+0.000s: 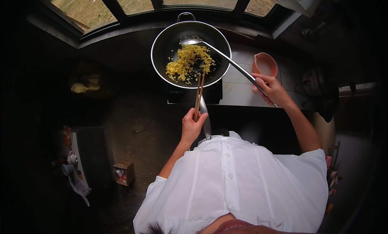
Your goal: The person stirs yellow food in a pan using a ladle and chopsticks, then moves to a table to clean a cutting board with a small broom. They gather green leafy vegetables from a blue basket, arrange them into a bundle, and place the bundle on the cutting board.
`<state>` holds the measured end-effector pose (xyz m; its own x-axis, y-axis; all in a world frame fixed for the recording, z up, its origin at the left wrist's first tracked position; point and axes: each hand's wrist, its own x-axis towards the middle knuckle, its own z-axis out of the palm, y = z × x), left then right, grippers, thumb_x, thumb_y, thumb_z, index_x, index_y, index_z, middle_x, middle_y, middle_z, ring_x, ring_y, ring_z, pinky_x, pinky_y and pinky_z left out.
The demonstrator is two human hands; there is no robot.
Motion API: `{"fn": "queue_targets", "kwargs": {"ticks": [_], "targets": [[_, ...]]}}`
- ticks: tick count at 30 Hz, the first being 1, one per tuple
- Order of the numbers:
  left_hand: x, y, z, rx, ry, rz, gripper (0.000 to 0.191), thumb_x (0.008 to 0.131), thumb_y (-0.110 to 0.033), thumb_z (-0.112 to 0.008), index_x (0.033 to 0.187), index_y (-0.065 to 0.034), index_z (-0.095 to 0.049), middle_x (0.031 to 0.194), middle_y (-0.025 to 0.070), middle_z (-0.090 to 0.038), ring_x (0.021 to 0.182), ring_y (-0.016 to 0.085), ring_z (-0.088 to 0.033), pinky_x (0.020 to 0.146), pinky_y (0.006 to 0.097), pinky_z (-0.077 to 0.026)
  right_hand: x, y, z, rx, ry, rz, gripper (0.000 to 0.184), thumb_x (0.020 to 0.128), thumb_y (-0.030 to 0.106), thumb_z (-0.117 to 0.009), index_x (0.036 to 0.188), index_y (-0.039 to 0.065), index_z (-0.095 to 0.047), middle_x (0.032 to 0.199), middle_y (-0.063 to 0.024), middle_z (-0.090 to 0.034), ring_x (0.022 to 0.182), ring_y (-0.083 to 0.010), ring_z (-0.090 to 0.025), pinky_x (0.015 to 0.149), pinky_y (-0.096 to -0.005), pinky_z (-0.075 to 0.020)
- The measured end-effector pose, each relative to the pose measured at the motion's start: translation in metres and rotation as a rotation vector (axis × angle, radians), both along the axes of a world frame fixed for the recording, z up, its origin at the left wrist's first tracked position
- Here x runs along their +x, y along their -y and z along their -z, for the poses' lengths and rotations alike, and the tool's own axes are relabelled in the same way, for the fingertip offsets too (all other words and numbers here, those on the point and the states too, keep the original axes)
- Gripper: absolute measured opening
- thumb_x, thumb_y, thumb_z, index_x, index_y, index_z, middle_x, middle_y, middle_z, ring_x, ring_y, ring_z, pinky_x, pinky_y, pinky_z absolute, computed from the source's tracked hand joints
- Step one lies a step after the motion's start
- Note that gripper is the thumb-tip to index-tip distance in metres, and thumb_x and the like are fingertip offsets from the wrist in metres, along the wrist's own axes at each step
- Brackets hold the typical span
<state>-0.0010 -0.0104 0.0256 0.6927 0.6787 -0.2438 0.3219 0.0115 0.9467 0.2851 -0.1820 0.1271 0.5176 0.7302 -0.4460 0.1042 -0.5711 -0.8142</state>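
A dark frying pan (216,34) with a bright rim stands on a black cooktop (178,97) below the window. Crumbly yellow food, which looks like scrambled egg (185,59), lies across its middle. My left hand (191,125) is closed around a pair of wooden chopsticks (198,96), whose tips reach the food at the near side of the pan. Beside that hand the pan's metal handle (206,116) points towards my body. My right hand (269,88) grips a long metal ladle (229,60); its bowl is over the far part of the pan, by the food.
A pink plastic bowl (274,64) with a spout stands on the tiled counter (235,94), just beyond my right hand. The window frame (136,19) runs behind the pan. An open cardboard box (129,173) sits on the floor at the lower left, near a small table (78,161).
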Motion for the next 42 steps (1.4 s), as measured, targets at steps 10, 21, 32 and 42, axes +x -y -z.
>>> {"fn": "queue_targets", "kwargs": {"ticks": [10, 21, 32, 42], "targets": [[0.002, 0.003, 0.005, 0.023, -0.027, -0.024, 0.034, 0.089, -0.022, -0.078, 0.076, -0.0023, -0.053, 0.061, 0.0014, -0.051, 0.058, 0.009, -0.044, 0.053, 0.0284, -0.04, 0.015, 0.013, 0.004, 0.072, -0.25, 0.115, 0.039, 0.109, 0.03, -0.046, 0.141, 0.011, -0.058, 0.061, 0.0044, -0.051, 0.042, -0.0022, -0.047, 0.035, -0.0181, -0.0399], [0.001, 0.002, -0.002, 0.023, -0.036, -0.031, 0.035, 0.09, -0.023, -0.078, 0.077, -0.003, -0.053, 0.06, 0.0001, -0.05, 0.056, 0.008, -0.044, 0.052, 0.0275, -0.039, 0.006, 0.006, -0.002, -0.01, -0.297, 0.026, 0.039, 0.109, 0.028, -0.046, 0.141, 0.01, -0.058, 0.06, 0.0042, -0.05, 0.042, -0.003, -0.047, 0.036, -0.0178, -0.04], [0.002, 0.007, -0.002, 0.028, -0.057, -0.071, 0.031, 0.091, -0.024, -0.078, 0.079, -0.0068, -0.055, 0.065, -0.0057, -0.049, 0.058, 0.003, -0.042, 0.052, 0.0221, -0.035, -0.004, -0.006, 0.029, 0.038, -0.084, -0.02, 0.037, 0.109, 0.027, -0.048, 0.138, 0.008, -0.061, 0.055, 0.004, -0.047, 0.039, -0.0041, -0.044, 0.035, -0.0203, -0.0377], [0.005, 0.014, -0.001, 0.025, -0.064, -0.133, 0.035, 0.09, -0.026, -0.079, 0.079, -0.0023, -0.055, 0.063, 0.0, -0.053, 0.059, 0.007, -0.047, 0.054, 0.0264, -0.041, 0.02, 0.022, -0.004, -0.054, -0.048, -0.074, 0.036, 0.107, 0.027, -0.051, 0.135, 0.008, -0.064, 0.058, 0.0013, -0.052, 0.039, -0.0059, -0.046, 0.035, -0.0219, -0.0384]]}}
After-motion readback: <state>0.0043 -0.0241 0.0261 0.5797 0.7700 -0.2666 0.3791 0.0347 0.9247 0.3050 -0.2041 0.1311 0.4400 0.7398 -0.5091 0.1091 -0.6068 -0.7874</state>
